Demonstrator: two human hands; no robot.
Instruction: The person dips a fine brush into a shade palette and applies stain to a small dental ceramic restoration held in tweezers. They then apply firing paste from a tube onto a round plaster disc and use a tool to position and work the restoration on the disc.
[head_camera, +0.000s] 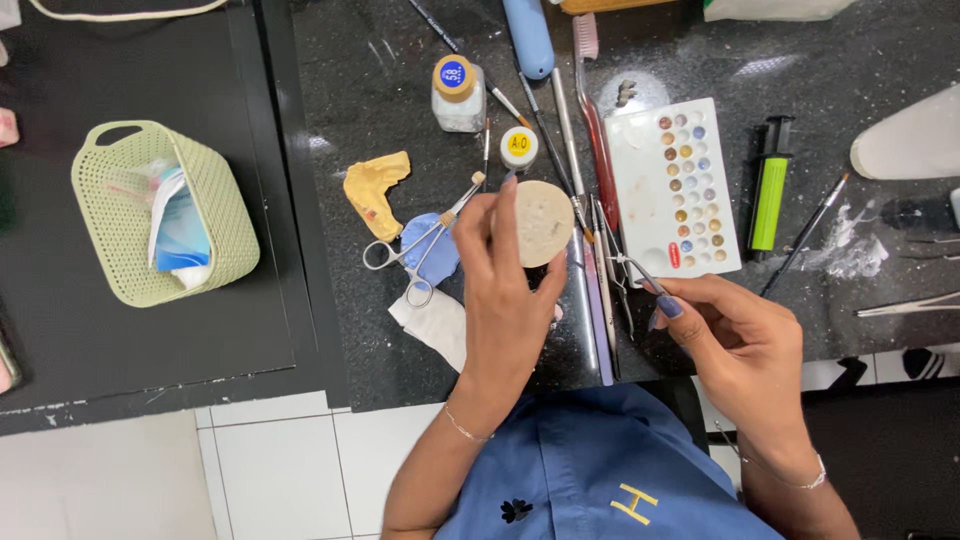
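Note:
My left hand (505, 285) holds a round, cream-coloured disc (541, 222) up over the dark speckled counter, fingers curled round its left and lower edge. My right hand (735, 335) grips a thin metal instrument (628, 264) by its handle, with the tip pointing left toward the disc. Between my hands several long metal tools (590, 270) lie side by side. Just left of my left hand, a pair of forceps with ring handles (415, 250) rests on a blue wax-like piece (428, 240).
A white palette with several coloured wells (640, 215) sits right of the disc. A green syringe (770, 190), brushes, two small jars (458, 95) (518, 147) and a yellow cast (375, 190) lie around. A green basket (215, 215) stands at left. White tissue (435, 320) lies near the edge.

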